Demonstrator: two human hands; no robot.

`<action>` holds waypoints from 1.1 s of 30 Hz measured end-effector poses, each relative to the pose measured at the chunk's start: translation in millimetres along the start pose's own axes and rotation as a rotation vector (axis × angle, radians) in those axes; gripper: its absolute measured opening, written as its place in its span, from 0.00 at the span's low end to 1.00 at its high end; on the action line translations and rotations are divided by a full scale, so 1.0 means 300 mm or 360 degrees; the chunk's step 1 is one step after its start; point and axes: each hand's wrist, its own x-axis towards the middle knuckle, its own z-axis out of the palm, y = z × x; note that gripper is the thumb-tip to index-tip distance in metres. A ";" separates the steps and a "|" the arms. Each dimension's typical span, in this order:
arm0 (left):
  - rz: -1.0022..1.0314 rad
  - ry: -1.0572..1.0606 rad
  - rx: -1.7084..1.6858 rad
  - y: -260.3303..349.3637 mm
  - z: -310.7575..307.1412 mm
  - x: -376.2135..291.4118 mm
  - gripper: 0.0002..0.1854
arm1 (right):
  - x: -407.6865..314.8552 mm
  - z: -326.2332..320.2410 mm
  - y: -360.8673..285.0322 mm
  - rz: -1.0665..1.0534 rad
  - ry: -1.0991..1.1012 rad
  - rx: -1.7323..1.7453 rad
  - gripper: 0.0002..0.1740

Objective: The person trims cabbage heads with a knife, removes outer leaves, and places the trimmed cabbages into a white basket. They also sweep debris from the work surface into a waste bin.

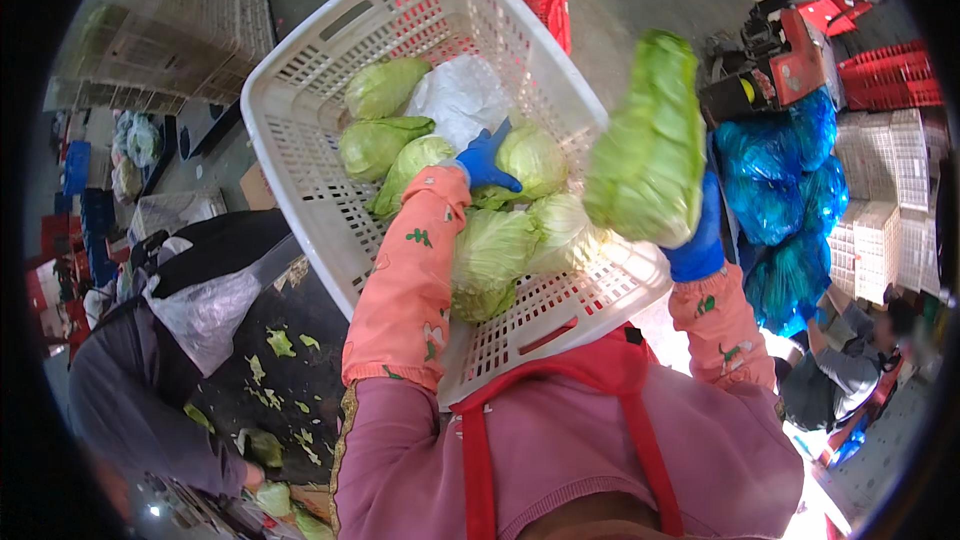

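Note:
A white slotted plastic crate [300, 214] stands tilted in front of me, holding several green cabbage heads and a crumpled translucent plastic bag [461, 94]. My left hand [484, 163], in a blue glove, reaches inside with its fingers spread against a cabbage [538, 157]. Other heads surround it, including a cabbage [491, 251] nearer me and a cabbage [386, 86] towards the far left. Over the crate's right rim, my right hand [694, 240], also blue-gloved, grips a long, pointed cabbage [649, 142] by its base end. That cabbage hides part of the hand.
Beneath the white crate shows a red crate [551, 4]. Blue plastic bags [765, 180] and stacked white crates [874, 240] stand to the right. At left, a person [150, 405] bends beside a dark surface [300, 360] strewn with leaf scraps. Another person [840, 367] is at lower right.

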 end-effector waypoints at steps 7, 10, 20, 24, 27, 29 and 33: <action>-0.0547 0.1033 -0.0308 0.176 -0.158 -0.289 0.33 | 0.280 0.077 0.205 0.0223 0.0354 -0.1789 0.36; -0.0079 0.2032 -0.0651 0.259 -0.287 -0.512 0.18 | 0.366 0.026 0.324 -0.0268 -0.0057 -0.2955 0.49; -0.0414 0.2714 -0.0893 0.582 0.142 -1.276 0.14 | 0.633 -0.094 0.352 -0.0693 -0.0355 -0.3979 0.54; -0.0841 0.2962 -0.0996 0.584 0.371 -1.425 0.14 | 0.783 -0.168 0.345 -0.0344 -0.0848 -0.4517 0.55; -0.0995 0.3044 -0.1060 0.585 0.498 -1.472 0.14 | 0.783 -0.358 0.364 0.0139 -0.0886 -0.4366 0.53; -0.0988 0.3080 -0.1002 0.579 0.552 -1.488 0.16 | 0.827 -0.499 0.361 0.0383 -0.0712 -0.4162 0.50; -0.1101 0.3024 -0.1156 0.543 0.628 -1.522 0.15 | 0.940 -0.729 0.368 -0.0021 -0.1052 -0.4290 0.22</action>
